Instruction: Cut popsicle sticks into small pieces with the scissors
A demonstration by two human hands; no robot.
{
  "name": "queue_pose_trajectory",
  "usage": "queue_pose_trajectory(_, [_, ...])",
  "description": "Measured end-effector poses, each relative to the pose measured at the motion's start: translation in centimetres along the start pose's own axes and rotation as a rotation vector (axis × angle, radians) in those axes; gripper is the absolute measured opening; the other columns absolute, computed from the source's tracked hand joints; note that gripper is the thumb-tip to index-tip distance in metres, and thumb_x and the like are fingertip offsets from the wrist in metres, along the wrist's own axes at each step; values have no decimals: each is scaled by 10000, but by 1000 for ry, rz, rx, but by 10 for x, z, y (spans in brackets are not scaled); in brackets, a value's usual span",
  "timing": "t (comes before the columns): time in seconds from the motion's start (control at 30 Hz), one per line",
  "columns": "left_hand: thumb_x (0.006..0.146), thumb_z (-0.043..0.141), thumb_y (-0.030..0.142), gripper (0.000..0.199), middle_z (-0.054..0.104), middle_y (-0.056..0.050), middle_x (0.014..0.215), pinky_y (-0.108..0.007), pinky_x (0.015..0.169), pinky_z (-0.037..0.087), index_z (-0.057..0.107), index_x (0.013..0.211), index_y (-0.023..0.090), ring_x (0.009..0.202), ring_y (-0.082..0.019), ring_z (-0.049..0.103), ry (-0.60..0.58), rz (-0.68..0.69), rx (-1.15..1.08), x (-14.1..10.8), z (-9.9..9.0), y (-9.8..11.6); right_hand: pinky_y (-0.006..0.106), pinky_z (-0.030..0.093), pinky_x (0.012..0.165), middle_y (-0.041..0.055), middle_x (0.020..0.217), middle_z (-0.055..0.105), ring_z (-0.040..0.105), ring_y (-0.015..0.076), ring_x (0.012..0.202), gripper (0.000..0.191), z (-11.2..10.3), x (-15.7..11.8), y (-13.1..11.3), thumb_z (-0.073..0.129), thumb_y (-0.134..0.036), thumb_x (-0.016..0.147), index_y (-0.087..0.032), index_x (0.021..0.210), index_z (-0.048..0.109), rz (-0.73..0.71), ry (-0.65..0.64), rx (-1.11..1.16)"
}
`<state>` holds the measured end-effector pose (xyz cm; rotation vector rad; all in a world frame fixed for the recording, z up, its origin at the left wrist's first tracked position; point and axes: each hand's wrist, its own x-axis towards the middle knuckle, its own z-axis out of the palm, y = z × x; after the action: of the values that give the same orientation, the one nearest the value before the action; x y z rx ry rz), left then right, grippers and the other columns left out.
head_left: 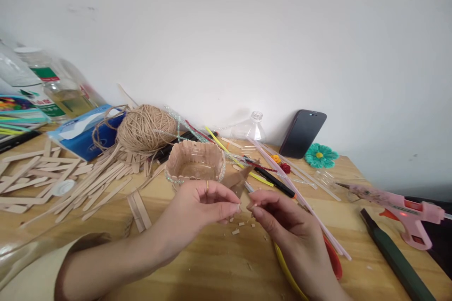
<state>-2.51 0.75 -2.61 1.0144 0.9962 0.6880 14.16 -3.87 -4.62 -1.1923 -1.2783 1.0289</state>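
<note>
My left hand (212, 204) is closed in a pinch in front of the basket (195, 162), a small oval container walled with wooden stick pieces and trimmed with glittery cord. Whatever lies between its fingertips is too small to name. Close by on the right, my right hand (278, 218) also pinches, thumb against forefinger, on something tiny I cannot make out. A narrow gap separates the two hands. Below them, small wood chips (236, 232) lie on the wooden table (212, 263). A brown pointed piece (238, 181) sits just behind the fingertips.
Loose craft sticks (106, 178), a twine ball (146, 127), a blue tissue pack (88, 136) and bottles (67, 96) stand left. Behind are a phone (302, 134) and teal flower (320, 155). Pink glue gun (399, 209) and dark green tool (391, 254) lie right.
</note>
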Motion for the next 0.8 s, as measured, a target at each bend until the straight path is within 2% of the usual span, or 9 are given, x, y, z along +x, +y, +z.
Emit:
queue_pose_trajectory(0.1, [585, 704, 204, 69, 623, 34, 565, -220, 564, 422, 675, 635, 167, 546, -96, 512, -17, 6, -2, 0, 0, -1, 153, 483, 621, -54, 731, 637, 589, 99, 687, 100, 1, 0, 0, 671, -194, 754, -263, 784, 605, 47, 16, 74])
queue_pose_trajectory(0.2, [595, 703, 197, 65, 631, 33, 585, -217, 576, 425, 679, 647, 168, 560, -95, 516, -30, 12, -10, 0, 0, -1, 150, 473, 629, -41, 724, 643, 577, 98, 684, 64, 1, -1, -2, 675, -195, 743, -241, 717, 640, 52, -2, 5])
queue_pose_trajectory(0.4, [596, 711, 197, 63, 627, 29, 568, -215, 569, 417, 682, 639, 160, 555, -93, 509, -30, -17, -22, -1, 0, -1, 155, 477, 614, -44, 727, 639, 589, 99, 676, 77, 2, -2, -3, 658, -185, 761, -250, 779, 621, 12, 8, -22])
queue_pose_trajectory(0.8, [611, 718, 198, 81, 609, 15, 625, -195, 524, 462, 678, 654, 143, 626, -107, 534, -19, -53, -86, -4, 2, 0, 119, 475, 632, -66, 729, 670, 598, 85, 685, 105, 5, -1, -10, 668, -176, 746, -280, 755, 679, 18, 22, -30])
